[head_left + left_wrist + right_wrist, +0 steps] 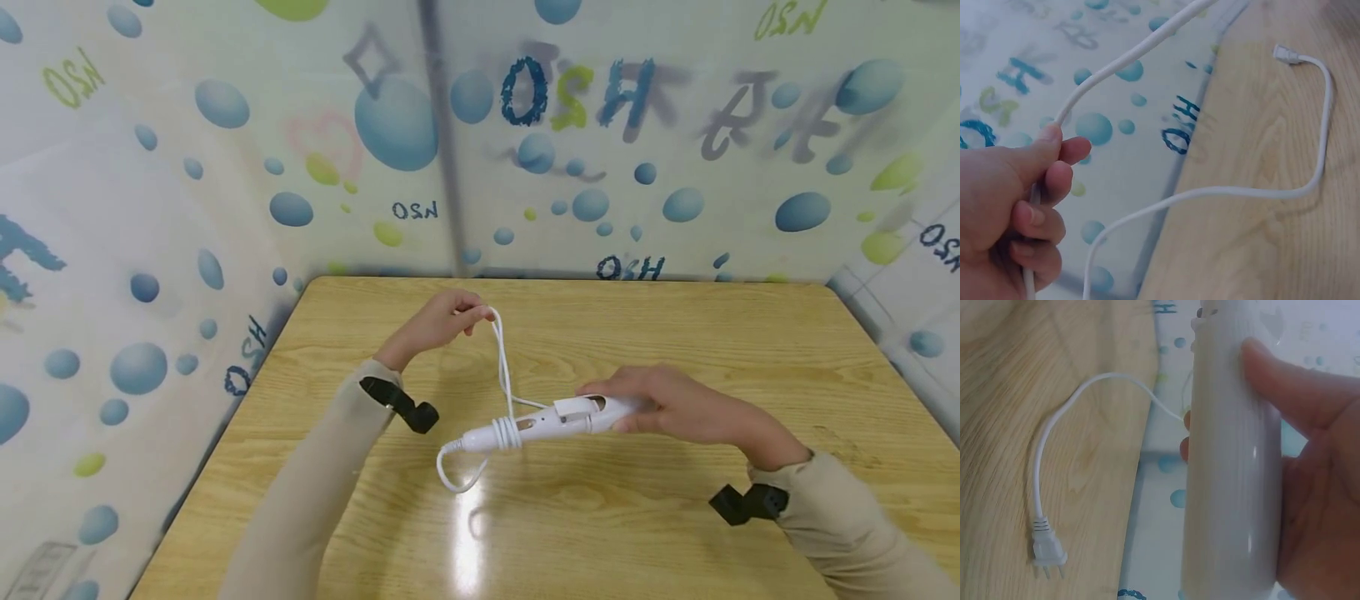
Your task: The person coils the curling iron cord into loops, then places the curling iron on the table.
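Between the hands, a white hair straightener [551, 423] is held over the wooden table, tilted slightly up toward the right. My right hand [678, 404] grips its right end; the right wrist view shows the thumb along one side of the smooth white body and fingertips at the other. Several turns of white cord [506, 433] wrap its left part, and a short cord loop hangs from that end. My left hand [447, 321], higher and to the left, pinches the cord between thumb and fingers. The cord's plug [1049, 549], with its prongs showing, lies on the table.
The wooden table [360, 533] has a glossy top with a bright reflection near the front. Behind it and at the sides stand walls [510, 208] covered with blue and green bubble prints. Black wrist cameras are strapped over both beige sleeves [322, 467].
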The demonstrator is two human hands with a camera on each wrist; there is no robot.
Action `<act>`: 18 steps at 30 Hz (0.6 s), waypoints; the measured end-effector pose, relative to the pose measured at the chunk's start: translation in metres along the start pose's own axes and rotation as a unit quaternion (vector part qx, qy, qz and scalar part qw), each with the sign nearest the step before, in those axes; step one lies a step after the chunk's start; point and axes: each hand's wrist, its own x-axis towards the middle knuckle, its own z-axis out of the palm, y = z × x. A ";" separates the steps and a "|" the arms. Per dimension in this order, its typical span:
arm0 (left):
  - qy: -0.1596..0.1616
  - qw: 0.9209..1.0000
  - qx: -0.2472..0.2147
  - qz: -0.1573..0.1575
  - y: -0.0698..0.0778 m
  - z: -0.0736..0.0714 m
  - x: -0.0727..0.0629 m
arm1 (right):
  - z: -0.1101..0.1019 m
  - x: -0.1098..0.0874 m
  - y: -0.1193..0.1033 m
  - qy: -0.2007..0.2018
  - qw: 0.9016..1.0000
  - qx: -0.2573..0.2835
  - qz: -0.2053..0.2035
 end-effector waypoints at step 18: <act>0.053 0.994 0.085 0.035 0.064 -0.007 -0.015 | 0.000 -0.002 -0.005 0.040 0.969 -0.233 0.071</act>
